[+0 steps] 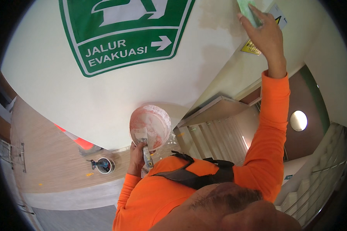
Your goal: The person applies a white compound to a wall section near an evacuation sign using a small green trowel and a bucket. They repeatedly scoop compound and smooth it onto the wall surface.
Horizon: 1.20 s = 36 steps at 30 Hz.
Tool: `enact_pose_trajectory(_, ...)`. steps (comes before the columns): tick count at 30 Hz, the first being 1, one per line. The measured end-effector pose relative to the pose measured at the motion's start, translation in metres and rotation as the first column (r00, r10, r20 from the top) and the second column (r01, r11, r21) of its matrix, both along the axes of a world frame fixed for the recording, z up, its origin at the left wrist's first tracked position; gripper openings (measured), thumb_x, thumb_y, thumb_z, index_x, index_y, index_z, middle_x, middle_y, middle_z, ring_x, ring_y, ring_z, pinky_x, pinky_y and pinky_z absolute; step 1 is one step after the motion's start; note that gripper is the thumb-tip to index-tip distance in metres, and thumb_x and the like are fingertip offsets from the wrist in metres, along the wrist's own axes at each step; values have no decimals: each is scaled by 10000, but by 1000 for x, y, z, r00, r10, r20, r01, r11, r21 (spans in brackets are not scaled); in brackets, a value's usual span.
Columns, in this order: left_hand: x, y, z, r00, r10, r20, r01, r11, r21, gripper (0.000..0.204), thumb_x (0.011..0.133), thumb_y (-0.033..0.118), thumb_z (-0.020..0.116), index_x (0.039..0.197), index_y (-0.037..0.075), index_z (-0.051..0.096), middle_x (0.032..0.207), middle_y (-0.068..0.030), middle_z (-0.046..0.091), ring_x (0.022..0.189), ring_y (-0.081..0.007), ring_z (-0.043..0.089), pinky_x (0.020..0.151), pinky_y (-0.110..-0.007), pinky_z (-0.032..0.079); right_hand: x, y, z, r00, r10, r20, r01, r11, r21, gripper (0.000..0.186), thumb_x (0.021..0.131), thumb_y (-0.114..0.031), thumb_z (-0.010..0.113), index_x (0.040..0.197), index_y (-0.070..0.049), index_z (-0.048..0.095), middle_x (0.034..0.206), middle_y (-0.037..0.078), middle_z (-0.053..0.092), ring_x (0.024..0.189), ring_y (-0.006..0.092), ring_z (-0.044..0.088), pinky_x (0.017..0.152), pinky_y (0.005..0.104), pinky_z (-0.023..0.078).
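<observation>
Right hand [266, 35] pinches green pad [247, 10] up high by white wall [142, 86]; left hand [136, 157] holds bowl [136, 118] and scraper [147, 154] together; darker wall patches [215, 15] seem part done; white smears [150, 121] in bowl; cannot tell how much work remains

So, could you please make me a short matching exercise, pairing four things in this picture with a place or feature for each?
Things:
1. Bowl
2. Pale green flat tool
3. White bucket
4. Green sign

Places or features:
A. On the floor
B. Bears a white arrow
C. Held by the left hand
D. Held by the right hand

Pairs: 1-C; 2-D; 3-A; 4-B
</observation>
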<state>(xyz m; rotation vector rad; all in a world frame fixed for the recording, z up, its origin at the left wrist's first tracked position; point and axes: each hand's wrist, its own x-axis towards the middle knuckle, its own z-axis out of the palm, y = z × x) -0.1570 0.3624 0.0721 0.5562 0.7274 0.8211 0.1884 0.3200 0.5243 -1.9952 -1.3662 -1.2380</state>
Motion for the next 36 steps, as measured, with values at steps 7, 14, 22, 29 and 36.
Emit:
enact_pose_trajectory(7, 8, -5, -7, 1000, 17, -12, -17, 1000, 7, 456, 862, 38, 559, 1306, 10, 461, 1110, -148, 614, 818, -292, 690, 618, -427, 652, 8, 25, -13, 995, 75, -66, -78, 996, -45, 641, 854, -533, 679, 1315, -89, 663, 1078, 227, 647, 989, 374, 657, 855, 441, 526)
enact_pose_trajectory(14, 3, -3, -13, 1000, -18, -6, 18, 998, 55, 543, 864, 68, 573, 1378, 22, 405, 1239, -188, 557, 990, -350, 670, 741, -474, 663, 21, 7, -31, 991, 58, -120, -67, 995, -78, 678, 846, -596, 654, 1334, -125, 662, 1078, 247, 650, 973, 391, 667, 837, 458, 536)
enact_pose_trajectory(22, 12, -4, -10, 999, -39, -3, 39, 998, 48, 538, 858, 70, 574, 1368, 16, 410, 1217, -186, 559, 977, -346, 669, 739, -468, 665, -3, 13, 10, 961, 113, -252, -92, 991, 92, 622, 877, -421, 703, 1343, -19, 619, 1193, 232, 647, 1113, 373, 622, 979, 415, 484)
enact_pose_trajectory(29, 7, -5, -17, 999, -31, -32, 32, 999, 43, 533, 861, 61, 551, 1370, 8, 402, 1214, -189, 558, 977, -356, 666, 729, -480, 665, 33, 20, -45, 995, 79, -65, -83, 994, -66, 671, 849, -590, 665, 1329, -121, 666, 1065, 244, 658, 982, 382, 666, 860, 459, 530)
enact_pose_trajectory(36, 8, -11, -2, 1000, 29, -4, -29, 999, 24, 483, 870, 29, 540, 1344, 45, 446, 1195, -156, 581, 937, -321, 684, 676, -452, 660, 58, 2, -35, 990, 41, -137, -44, 999, -21, 677, 843, -593, 670, 1336, -128, 662, 1125, 263, 654, 1028, 409, 659, 898, 453, 524)
